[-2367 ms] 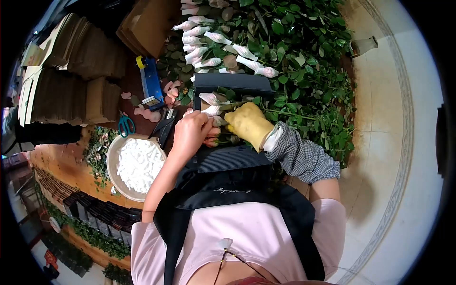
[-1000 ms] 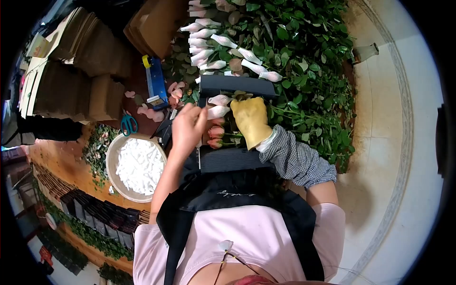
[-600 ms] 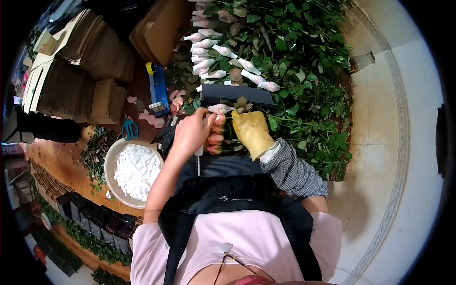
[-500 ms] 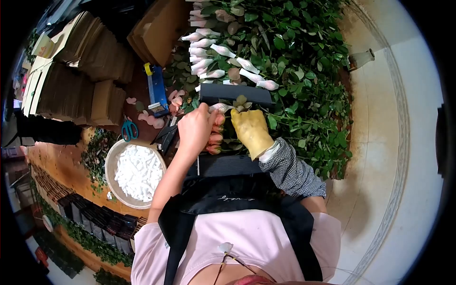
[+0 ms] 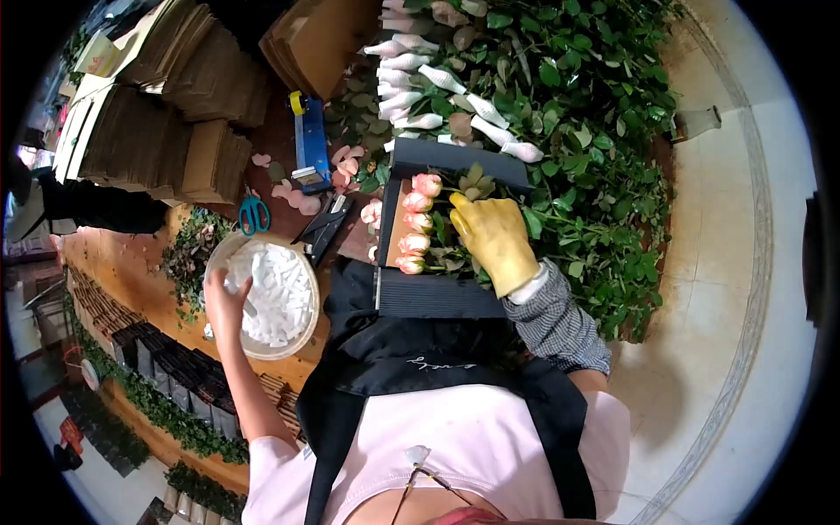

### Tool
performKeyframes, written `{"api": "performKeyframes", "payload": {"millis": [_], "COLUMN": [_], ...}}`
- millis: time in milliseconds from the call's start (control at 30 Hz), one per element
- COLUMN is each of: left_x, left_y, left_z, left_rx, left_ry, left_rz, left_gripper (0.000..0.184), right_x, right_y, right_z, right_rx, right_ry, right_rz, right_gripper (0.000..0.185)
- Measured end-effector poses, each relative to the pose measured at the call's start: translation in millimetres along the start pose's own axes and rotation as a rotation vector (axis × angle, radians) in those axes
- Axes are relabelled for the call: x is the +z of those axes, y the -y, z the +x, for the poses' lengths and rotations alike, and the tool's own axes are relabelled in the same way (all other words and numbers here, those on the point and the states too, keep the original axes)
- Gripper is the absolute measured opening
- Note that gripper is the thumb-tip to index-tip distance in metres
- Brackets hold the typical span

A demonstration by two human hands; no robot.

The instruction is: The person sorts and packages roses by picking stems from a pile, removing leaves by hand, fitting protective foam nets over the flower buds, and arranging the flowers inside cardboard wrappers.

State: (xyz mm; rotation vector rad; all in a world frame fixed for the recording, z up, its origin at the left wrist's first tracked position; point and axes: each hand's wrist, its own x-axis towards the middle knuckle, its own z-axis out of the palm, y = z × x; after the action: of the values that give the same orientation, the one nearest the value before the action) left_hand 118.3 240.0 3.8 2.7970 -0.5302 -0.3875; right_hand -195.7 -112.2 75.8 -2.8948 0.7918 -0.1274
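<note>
My left hand [image 5: 227,306] is over the left rim of a round tub [image 5: 308,328] full of small white sleeve-like pieces [image 5: 284,302]. Its thumb is apart from the fingers, and nothing shows firmly gripped. My right hand [image 5: 497,242], in a yellow glove, has thumb and fingers closed at the stem just behind the top rose; the stem itself is mostly hidden. Several pink roses [image 5: 417,221] lie in a column, bare heads to the left, in a black ridged box [image 5: 437,297] with a brown inner panel.
White-netted rose buds [image 5: 442,80] and leafy stems [image 5: 595,175] fill the table's far side. Teal scissors [image 5: 254,214], a black stapler-like tool [image 5: 328,227], a blue tape dispenser [image 5: 310,144] and loose petals lie left of the box. Cardboard stacks [image 5: 122,140] stand farther left; a person's dark-clothed leg shows beyond.
My left hand has moved from the top rose down-left to the tub. That rose, white-netted before, is now bare. My gloved hand stays by the stems; the view has shifted slightly.
</note>
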Motion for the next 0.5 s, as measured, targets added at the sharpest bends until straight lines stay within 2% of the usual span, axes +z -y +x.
{"api": "performKeyframes", "payload": {"millis": [33,100,133,167,200,233,267,300,367,433,500], "left_x": [8,13,22,42,28,26,24,27,39,51,51], "left_y": [30,43,43,50,-4,-46,-83,-125,-177,-209,-222], "left_z": [3,1,3,14,1,-7,-13,-25,-35,-45,-45], "left_rx": [-0.064,-0.180,-0.178,-0.127,-0.100,0.048,0.136,0.223,0.430,0.514,0.515], "left_ry": [-0.002,-0.036,-0.111,-0.141,-0.008,0.087,0.294,0.383,0.533,0.486,0.498], "left_rz": [-0.087,-0.096,-0.057,-0.141,-0.442,-0.622,-0.710,-0.808,-0.639,-0.619,-0.568], "left_gripper": [0.079,0.093,0.091,0.084,0.060,0.039,0.031,0.026,0.024,0.023,0.021], "right_x": [-10,-16,-23,-29,-35,-39,-39,-39,-40,-43,-36], "right_y": [5,5,6,7,8,9,10,12,18,27,33], "right_z": [-5,-13,-16,-17,-17,-19,-20,-18,-16,-17,-16], "right_rx": [-0.027,-0.084,-0.062,-0.063,-0.080,-0.098,-0.077,-0.075,-0.130,-0.165,-0.101], "right_ry": [-0.022,-0.112,-0.055,-0.054,-0.070,-0.086,-0.097,-0.099,-0.054,-0.065,-0.012], "right_rz": [-0.007,0.086,0.144,0.141,0.202,0.263,0.326,0.320,0.401,0.355,0.295], "right_gripper": [0.029,0.022,0.027,0.027,0.028,0.028,0.031,0.031,0.029,0.027,0.024]}}
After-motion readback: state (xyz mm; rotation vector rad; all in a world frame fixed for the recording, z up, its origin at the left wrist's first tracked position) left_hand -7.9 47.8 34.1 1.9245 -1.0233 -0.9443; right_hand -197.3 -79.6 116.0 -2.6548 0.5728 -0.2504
